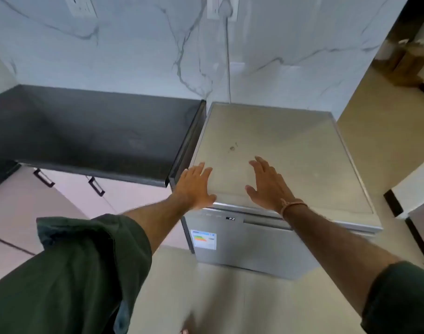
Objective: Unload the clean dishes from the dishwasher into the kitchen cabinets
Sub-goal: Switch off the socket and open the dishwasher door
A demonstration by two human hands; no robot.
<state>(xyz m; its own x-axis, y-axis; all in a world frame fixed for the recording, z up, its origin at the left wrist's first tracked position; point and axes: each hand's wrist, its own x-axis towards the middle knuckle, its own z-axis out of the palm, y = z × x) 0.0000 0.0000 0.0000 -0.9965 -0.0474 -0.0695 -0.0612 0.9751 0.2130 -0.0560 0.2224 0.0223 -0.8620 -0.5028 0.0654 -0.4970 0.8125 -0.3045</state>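
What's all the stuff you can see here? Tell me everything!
dishwasher: one, silver, beside the countertop, door shut
display: one, black, reads P2, dishwasher front
sticker: one, white with coloured bars, dishwasher front
countertop: one, black, left of the dishwasher
handles: two, black, on pale pink cabinet fronts below the countertop
wall: one, white with grey veins, behind
sockets: two, white, high on the wall
cable: one, grey, from one socket down behind the dishwasher
box: one, brown, blurred, far right
floor: one, beige, below
sleeves: two, dark green, arms
wristband: one, tan, right wrist
left hand: one, flat, dishwasher top's front corner
right hand: one, flat, beside it
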